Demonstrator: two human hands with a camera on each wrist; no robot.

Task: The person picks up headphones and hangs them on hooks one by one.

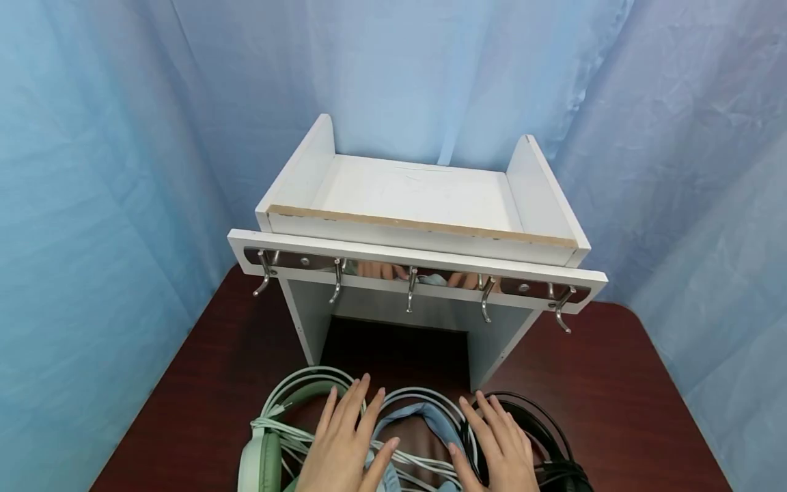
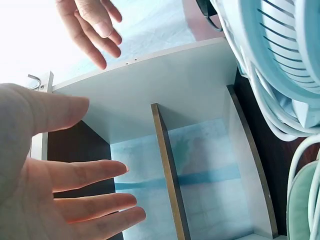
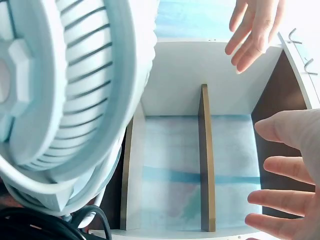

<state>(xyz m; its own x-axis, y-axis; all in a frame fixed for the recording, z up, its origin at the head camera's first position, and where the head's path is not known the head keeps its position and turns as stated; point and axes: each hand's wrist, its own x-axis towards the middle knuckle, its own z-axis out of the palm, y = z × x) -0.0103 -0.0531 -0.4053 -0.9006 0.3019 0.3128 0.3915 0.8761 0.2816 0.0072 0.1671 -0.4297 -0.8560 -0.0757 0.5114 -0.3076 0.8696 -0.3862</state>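
Observation:
Both hands hover, fingers spread, over a row of headphones. My left hand [image 1: 341, 444] is between the green headphones [image 1: 270, 454] and the blue headphones [image 1: 439, 420], and it partly hides both. My right hand [image 1: 501, 447] overlaps the black headphones [image 1: 544, 430] and the right side of the blue ones. Neither palm holds anything in the wrist views. White cables loop around the green and blue pairs, and a dark cable lies with the black pair. A pale blue earcup [image 3: 85, 100] looms large in the right wrist view.
Behind the headphones stands a white shelf unit [image 1: 418, 195] on a dark red-brown table [image 1: 621, 396]. Across its front runs a rail [image 1: 335, 273] with several metal hooks [image 1: 412, 290] jutting forward. Light blue curtains [image 1: 111, 171] hang at the back and sides.

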